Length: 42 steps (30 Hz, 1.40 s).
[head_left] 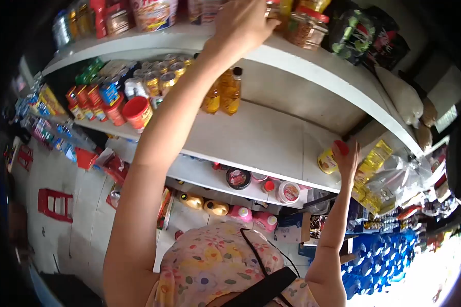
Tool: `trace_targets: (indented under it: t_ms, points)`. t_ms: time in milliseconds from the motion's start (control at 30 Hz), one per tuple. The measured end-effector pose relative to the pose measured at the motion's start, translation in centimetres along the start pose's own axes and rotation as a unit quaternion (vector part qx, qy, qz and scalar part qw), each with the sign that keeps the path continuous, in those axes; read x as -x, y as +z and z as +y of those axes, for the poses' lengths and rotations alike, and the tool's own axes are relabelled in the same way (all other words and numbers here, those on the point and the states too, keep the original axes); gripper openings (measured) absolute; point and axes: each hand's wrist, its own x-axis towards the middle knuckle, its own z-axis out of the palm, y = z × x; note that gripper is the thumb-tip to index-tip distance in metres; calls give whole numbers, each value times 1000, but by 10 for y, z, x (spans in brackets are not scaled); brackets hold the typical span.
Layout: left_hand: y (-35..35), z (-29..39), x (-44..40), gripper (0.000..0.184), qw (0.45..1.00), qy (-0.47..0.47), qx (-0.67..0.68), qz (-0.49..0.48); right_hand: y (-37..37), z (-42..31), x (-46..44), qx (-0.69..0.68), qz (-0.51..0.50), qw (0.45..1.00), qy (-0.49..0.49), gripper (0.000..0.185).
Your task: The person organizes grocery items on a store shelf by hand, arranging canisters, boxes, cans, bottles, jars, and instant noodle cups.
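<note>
My left hand (pixel 243 28) is raised to the top shelf, its back toward me and its thumb pointing right. The other fingers run out of the top of the view, so what they hold is hidden. Close by on its right are clear jars with red lids (pixel 308 28). On the middle shelf, my right hand (pixel 348 159) is closed on a yellow jar with a red lid (pixel 329 160), with fingers around the lid. Yellow packets (pixel 375 158) hang just right of that hand.
The white top shelf (pixel 312 64) juts out above the middle shelf (pixel 271 128). Cans (pixel 168 82), red-lidded tubs (pixel 138 112) and amber bottles (pixel 231 92) stand on the left. Lower down are round tubs (pixel 289 192) and pink bottles (pixel 265 220). A red stool (pixel 55 204) stands on the floor.
</note>
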Motion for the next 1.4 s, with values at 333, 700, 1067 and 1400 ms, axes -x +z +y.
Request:
trace_targets:
  t_ms: [333,700,1067,1400]
  points:
    - [-2,-17,37,68,865,228,190,404,62,63,7,112,-160,953,230,92]
    - [-57,-92,340,64,969,-195,143,43,63,37,28,1,-55,995,82,85]
    - [-81,-103,370,73,920,-310,213,109,117,-253,36,-283,-245,921,-111,80]
    - [-156,-135,437,69,896,-401,59,183,188,-424,50,-265,-306,904,-140,83]
